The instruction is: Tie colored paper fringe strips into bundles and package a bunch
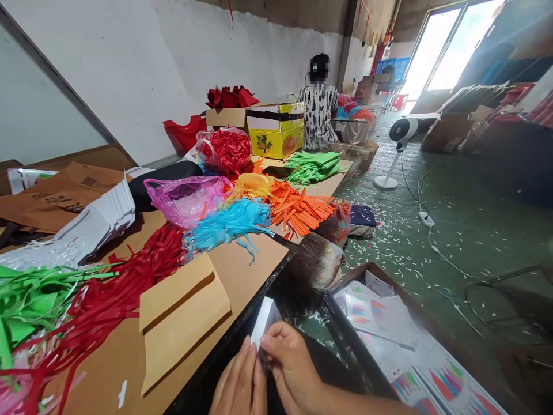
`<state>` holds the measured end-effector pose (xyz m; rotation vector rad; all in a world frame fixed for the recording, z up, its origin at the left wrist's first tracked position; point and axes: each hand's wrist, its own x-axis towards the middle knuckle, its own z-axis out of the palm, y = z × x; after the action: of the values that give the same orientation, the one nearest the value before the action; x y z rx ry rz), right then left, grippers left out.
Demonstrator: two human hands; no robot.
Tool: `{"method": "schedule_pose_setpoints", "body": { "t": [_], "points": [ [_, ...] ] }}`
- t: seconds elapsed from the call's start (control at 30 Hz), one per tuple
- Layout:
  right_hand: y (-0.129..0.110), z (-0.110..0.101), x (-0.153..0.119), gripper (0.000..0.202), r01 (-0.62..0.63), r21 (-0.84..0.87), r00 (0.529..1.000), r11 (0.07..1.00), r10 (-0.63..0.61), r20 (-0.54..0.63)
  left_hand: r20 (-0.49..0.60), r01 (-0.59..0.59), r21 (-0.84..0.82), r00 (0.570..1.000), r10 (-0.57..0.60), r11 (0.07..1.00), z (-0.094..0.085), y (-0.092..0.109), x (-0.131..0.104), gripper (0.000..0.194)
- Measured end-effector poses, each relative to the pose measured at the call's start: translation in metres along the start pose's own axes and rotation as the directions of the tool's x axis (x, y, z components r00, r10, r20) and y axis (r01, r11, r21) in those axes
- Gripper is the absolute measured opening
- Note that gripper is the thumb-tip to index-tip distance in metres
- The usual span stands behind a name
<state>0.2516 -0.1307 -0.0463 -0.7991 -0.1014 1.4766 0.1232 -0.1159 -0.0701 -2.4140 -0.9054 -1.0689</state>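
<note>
A small white piece with a narrow, strip-like face (262, 320), perhaps folded card or paper, stands tilted between my hands at the table's front edge. My left hand (242, 380) has its fingers together, pressed along the lower left of the piece. On the other side my right hand (290, 360) pinches it between thumb and bent fingers. A tan paper envelope or bag (185, 323) with a folded flap lies on the cardboard to the left. The lower end of the white piece is hidden by my fingers.
Bundles of red (151, 259), blue (233, 225), orange (298, 207) and green strips (313, 167) cover the table. A box of printed cards (432, 351) sits at lower right. Farther off are a yellow carton (276, 138), a fan (395, 150) and a seated person (319, 109).
</note>
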Motion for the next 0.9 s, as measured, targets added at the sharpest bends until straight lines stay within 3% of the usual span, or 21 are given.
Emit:
{"method": "schedule_pose_setpoints", "body": {
  "t": [0.07,0.17,0.27,0.33,0.4,0.47,0.57,0.7,0.8,0.9],
  "points": [
    [0.001,0.002,-0.002,0.047,-0.003,-0.007,1.000,1.000,0.003,-0.018,-0.022,0.121,-0.030,0.992,-0.122,0.992,0.000,0.006,0.000,0.044],
    [0.002,0.005,-0.003,0.046,-0.001,-0.042,0.998,0.999,-0.002,-0.059,-0.113,0.303,-0.099,0.943,-0.313,0.948,0.000,0.021,0.004,0.046],
    [0.002,0.006,-0.003,0.044,0.018,-0.081,0.996,0.997,-0.024,-0.081,-0.234,0.338,-0.169,0.899,-0.371,0.926,0.000,0.030,0.011,0.049],
    [0.002,0.006,-0.003,0.042,0.032,-0.096,0.996,0.995,-0.040,-0.081,-0.220,0.277,-0.164,0.925,-0.309,0.947,0.000,0.027,0.011,0.047],
    [0.002,0.006,-0.003,0.041,0.040,-0.101,0.996,0.994,-0.049,-0.081,-0.102,0.164,-0.110,0.979,-0.176,0.980,-0.001,0.018,0.007,0.037],
    [0.001,0.005,-0.004,0.042,0.041,-0.091,0.996,0.995,-0.047,-0.072,0.001,0.059,-0.046,0.998,-0.059,0.997,-0.003,0.007,0.000,0.028],
    [0.000,0.002,-0.005,0.047,0.034,-0.040,0.999,0.999,-0.035,-0.027,0.045,0.001,0.008,0.999,-0.002,1.000,-0.004,-0.002,-0.008,0.029],
    [-0.001,-0.004,-0.004,0.058,0.036,-0.016,0.998,0.999,-0.036,0.057,0.065,0.041,0.052,0.997,-0.044,0.998,-0.004,-0.005,-0.009,0.038],
    [0.001,-0.007,-0.002,0.058,0.070,-0.071,0.995,0.995,-0.065,0.069,0.137,0.028,0.065,0.990,-0.037,0.998,-0.009,-0.012,-0.007,0.041],
    [0.007,-0.009,0.001,0.059,0.115,-0.182,0.993,0.977,-0.105,0.061,0.191,-0.047,-0.040,0.980,0.054,0.998,-0.015,-0.023,-0.004,0.034]
  ]
}}
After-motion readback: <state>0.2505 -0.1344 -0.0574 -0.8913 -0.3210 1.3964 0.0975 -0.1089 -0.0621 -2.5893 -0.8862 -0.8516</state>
